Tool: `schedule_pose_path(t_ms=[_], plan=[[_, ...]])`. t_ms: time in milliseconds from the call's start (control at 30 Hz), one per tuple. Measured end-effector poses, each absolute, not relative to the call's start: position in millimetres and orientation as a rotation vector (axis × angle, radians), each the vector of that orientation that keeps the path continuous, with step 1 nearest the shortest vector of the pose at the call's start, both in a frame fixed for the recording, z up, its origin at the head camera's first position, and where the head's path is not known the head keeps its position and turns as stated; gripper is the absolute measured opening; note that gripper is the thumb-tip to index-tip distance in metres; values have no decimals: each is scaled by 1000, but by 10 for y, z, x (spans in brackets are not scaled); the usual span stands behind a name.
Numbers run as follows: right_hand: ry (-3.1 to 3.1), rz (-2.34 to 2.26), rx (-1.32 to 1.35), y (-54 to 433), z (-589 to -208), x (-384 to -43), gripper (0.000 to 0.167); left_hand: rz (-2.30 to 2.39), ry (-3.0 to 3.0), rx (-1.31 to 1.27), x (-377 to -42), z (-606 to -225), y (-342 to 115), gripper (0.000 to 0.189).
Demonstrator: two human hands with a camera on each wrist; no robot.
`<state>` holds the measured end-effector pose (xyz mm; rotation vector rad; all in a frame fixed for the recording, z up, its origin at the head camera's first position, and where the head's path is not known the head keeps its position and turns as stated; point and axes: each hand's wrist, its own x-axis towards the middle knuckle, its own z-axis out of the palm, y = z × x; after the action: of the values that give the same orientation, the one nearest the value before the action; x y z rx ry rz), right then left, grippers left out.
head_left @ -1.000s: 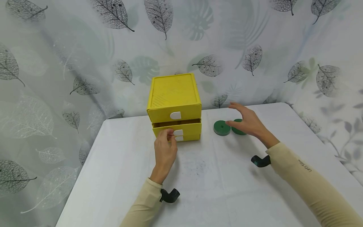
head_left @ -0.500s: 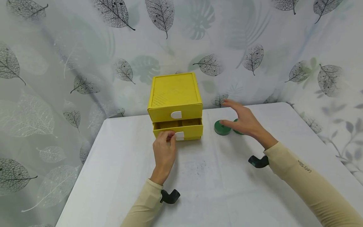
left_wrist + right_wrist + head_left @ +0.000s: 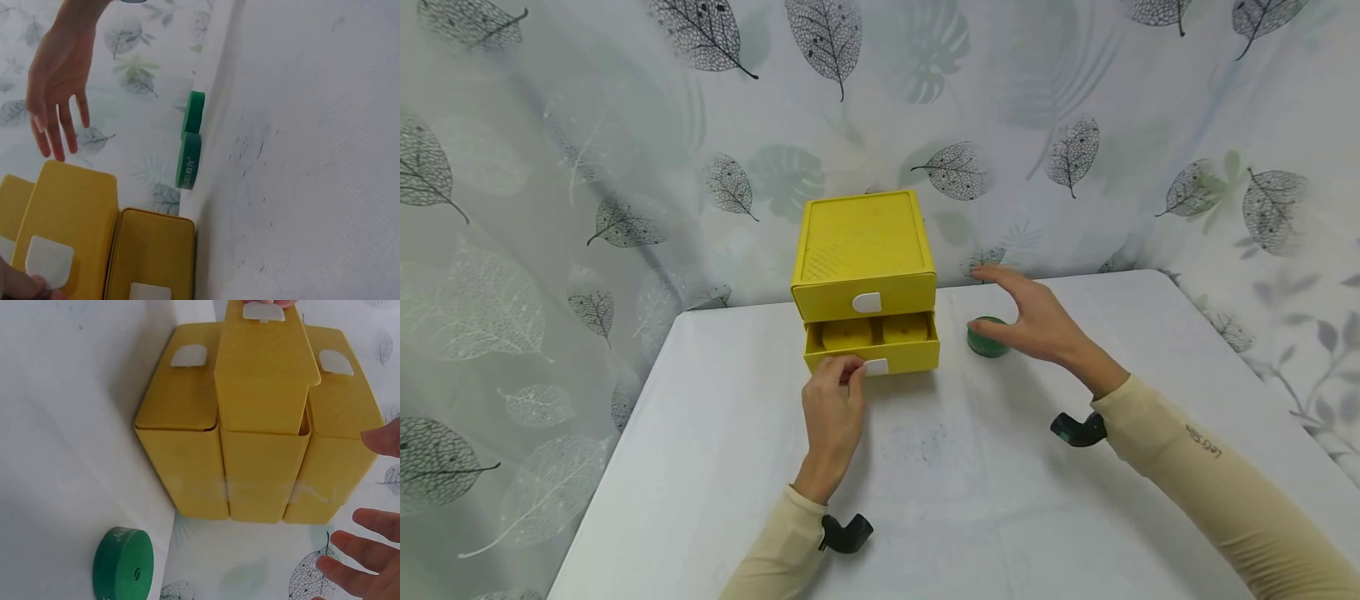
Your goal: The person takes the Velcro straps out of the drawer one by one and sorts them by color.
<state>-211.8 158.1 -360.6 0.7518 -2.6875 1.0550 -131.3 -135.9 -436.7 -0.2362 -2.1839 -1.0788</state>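
A yellow unit [image 3: 861, 237] of three stacked drawers stands at the back of the table. Its middle drawer [image 3: 913, 358] is pulled out and holds two rounded yellow things [image 3: 847, 335], their kind unclear. My left hand [image 3: 833, 412] pinches the white tab [image 3: 877, 367] on that drawer. Fingers spread and holding nothing, my right hand [image 3: 1047, 323] hovers right of the unit. Below it lies a round flat green thing [image 3: 987, 345], partly covered by the thumb. The left wrist view shows a second green disc [image 3: 194, 114] beside the first, which the hand hides in the head view.
A white cloth covers the table [image 3: 925, 500]. Leaf-patterned curtains [image 3: 880, 100] hang behind and at the sides. The upper drawer [image 3: 820, 300] is closed, as is the lowest drawer [image 3: 153, 250]. A black wrist camera [image 3: 846, 533] juts from each sleeve.
My left hand has drawn the middle drawer toward me, so the yellow things inside now show. The right hand has shifted left over the green discs.
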Motion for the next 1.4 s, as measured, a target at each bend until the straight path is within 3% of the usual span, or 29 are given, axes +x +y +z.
schedule_pose_path(t_ms=[667,1400], plan=[[-2567,1083,989,1344,-3528,-1949,57,-1042,-2189,-268,-1038,-4376,-1368,5],[-2581,1056,1236,1027,-3499,-1909,56,-1048,-2188,-289,-864,-4399,-1385,3]])
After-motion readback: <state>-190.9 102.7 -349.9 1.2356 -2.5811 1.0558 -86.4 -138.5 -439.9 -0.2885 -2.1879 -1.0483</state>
